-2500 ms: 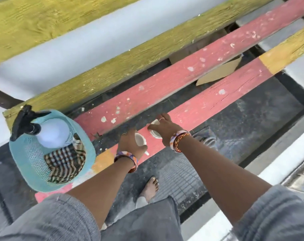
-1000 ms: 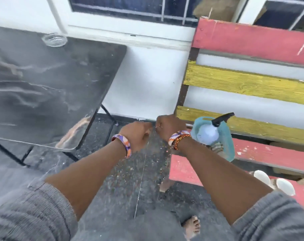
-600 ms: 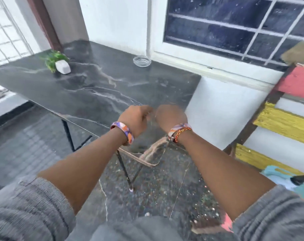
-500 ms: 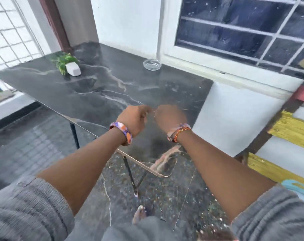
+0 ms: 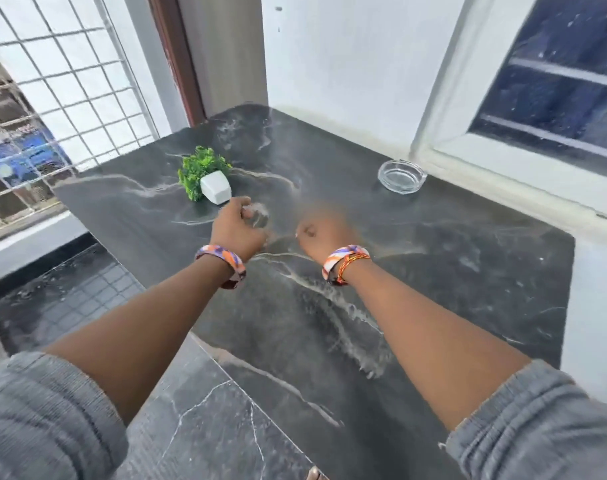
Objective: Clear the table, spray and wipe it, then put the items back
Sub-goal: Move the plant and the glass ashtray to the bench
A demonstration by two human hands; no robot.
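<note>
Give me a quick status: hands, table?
Left hand and right hand curled, empty, over table. Plant, ashtray not cleared. Nothing blocking.

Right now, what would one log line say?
left hand: curled, over table | right hand: curled, blurred | plant, ashtray: on table

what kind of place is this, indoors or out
Probably a home's covered porch or balcony: a metal grille opens to the outside, a barred window is set in the house wall, and a dark marble-look table stands beside it.

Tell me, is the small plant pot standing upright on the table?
No, the white plant pot lies tipped on its side on the dark table, leaves pointing away.
</note>
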